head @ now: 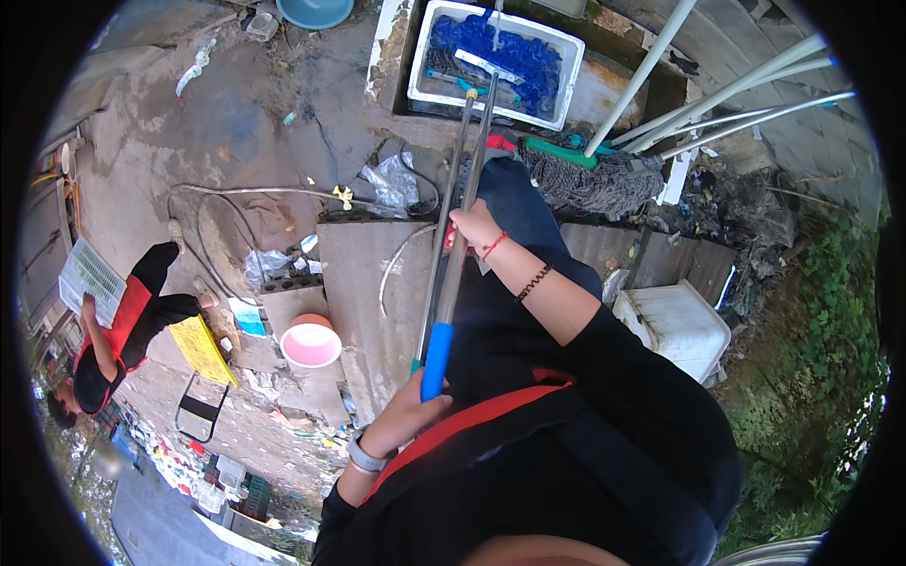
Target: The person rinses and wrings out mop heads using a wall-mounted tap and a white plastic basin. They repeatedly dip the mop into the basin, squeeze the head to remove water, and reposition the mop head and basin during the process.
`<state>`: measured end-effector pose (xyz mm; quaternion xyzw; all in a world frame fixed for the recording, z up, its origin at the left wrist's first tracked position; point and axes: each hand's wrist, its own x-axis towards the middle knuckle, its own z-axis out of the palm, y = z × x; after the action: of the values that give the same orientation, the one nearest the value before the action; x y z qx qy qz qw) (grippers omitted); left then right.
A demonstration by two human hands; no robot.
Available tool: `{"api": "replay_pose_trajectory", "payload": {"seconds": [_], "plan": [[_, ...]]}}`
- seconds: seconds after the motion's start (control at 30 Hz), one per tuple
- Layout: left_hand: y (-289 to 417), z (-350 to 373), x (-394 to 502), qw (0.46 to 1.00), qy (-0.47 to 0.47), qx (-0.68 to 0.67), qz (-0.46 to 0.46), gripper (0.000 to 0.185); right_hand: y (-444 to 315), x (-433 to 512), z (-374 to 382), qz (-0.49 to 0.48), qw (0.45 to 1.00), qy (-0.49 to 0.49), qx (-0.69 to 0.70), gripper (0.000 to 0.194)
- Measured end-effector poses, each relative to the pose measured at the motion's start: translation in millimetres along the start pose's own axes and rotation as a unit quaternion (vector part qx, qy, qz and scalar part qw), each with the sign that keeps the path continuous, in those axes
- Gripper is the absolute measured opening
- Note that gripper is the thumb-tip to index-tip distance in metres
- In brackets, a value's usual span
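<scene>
Two metal mop poles run side by side up to a white basin (pixel 575 78), where blue mop strands (pixel 545 56) lie in water. One pole (pixel 447 304) ends in a blue grip (pixel 437 361), the other pole (pixel 429 318) in a teal tip. My left hand (pixel 410 414) is around the lower end of the blue grip. Farther up, my right hand (pixel 478 226) is closed around the blue-gripped pole; whether it also holds the second one is hard to tell. A white mop clamp (pixel 488 66) rests over the strands beneath a stream of water (pixel 497 28).
Grey string mops (pixel 594 180) and a green broom head (pixel 559 151) lean right of the basin. A hose (pixel 283 189) crosses the ground. To the left are a pink basin (pixel 311 343), a yellow folding stool (pixel 202 347) and another person (pixel 127 311) carrying a white plastic basket (pixel 92 283).
</scene>
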<state>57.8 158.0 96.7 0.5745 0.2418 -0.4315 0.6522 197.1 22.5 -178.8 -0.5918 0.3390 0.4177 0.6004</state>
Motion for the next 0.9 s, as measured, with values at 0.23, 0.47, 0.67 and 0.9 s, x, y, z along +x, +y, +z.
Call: {"api": "replay_pose_trajectory", "payload": {"seconds": [0.23, 0.47, 0.67, 0.9], "plan": [[-62, -45, 80, 0.979, 0.093, 0.076, -0.164, 0.023, 17, 130, -13, 0.080, 0.985, 0.005, -0.155, 0.036], [-205, -44, 154, 0.933, 0.270, 0.226, -0.076, 0.074, 80, 151, -3, 0.091, 0.937, 0.089, -0.325, 0.060], [-273, -39, 187, 0.953, 0.013, -0.169, -0.249, 0.069, 112, 160, -6, 0.133, 0.966, 0.083, -0.204, 0.071], [-201, -43, 158, 0.969, 0.043, -0.132, -0.205, 0.029, 97, 192, -10, 0.129, 0.964, -0.003, 0.231, 0.036]]}}
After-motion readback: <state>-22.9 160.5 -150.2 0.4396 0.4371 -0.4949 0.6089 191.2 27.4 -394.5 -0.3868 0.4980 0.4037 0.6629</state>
